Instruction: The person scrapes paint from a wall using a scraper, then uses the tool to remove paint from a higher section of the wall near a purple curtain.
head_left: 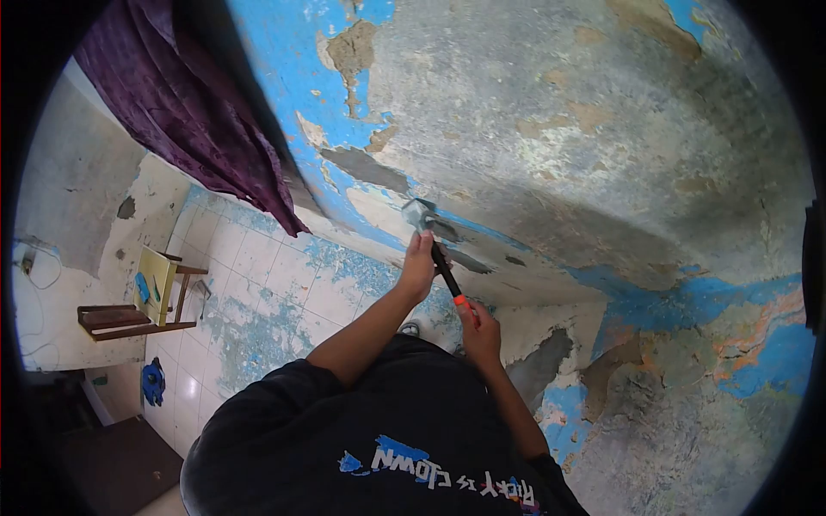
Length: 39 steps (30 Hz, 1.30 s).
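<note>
A scraper [445, 268] with a long black handle, an orange end and a wide grey head lies against the lower part of the wall. My left hand [416, 268] is closed around its handle just below the head. Farther down, my right hand [479, 332] grips the orange end. The head rests at a strip of blue paint [490, 229] on the peeling wall [533, 129]. Bare grey plaster and patches of remaining blue paint surround it.
A purple curtain [198, 103] hangs at upper left. Paint flakes [249, 318] litter the tiled floor [284, 273]. A wooden chair [159, 288] with small items on its seat stands at left, near a blue object [153, 381] and a dark brown piece of furniture [129, 464].
</note>
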Tool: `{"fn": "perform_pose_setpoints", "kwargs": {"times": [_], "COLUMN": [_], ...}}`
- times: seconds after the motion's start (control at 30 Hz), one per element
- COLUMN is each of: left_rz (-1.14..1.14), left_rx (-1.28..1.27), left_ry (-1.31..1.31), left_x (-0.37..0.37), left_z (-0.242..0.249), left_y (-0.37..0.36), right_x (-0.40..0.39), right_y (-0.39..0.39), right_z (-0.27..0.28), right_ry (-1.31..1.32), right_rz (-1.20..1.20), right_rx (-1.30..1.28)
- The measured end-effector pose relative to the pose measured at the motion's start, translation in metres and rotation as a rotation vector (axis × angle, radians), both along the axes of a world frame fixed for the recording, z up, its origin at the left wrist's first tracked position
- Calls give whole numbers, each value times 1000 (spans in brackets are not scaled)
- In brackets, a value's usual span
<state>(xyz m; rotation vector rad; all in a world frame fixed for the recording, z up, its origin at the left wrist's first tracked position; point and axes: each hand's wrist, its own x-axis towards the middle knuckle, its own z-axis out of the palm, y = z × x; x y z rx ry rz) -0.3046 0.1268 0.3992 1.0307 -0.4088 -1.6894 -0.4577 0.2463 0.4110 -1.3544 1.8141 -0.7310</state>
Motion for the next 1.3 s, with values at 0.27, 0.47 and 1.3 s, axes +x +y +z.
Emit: {"fn": "perform_pose_setpoints", "kwargs": {"times": [0.27, 0.47, 1.3], "left_rz": [-201, -103, -314], "left_rx": [27, 6, -95], "left_ry": [-35, -14, -111], "left_x": [-14, -2, -18], "left_z": [-6, -12, 11], "left_y": [7, 1, 15], "right_x": [-22, -8, -29], "right_y": [17, 3, 29], "right_z": [-5, -7, -12], "right_ry": [-28, 26, -32], "right_rz": [-68, -11, -112], "right_rx": [12, 0, -51]}}
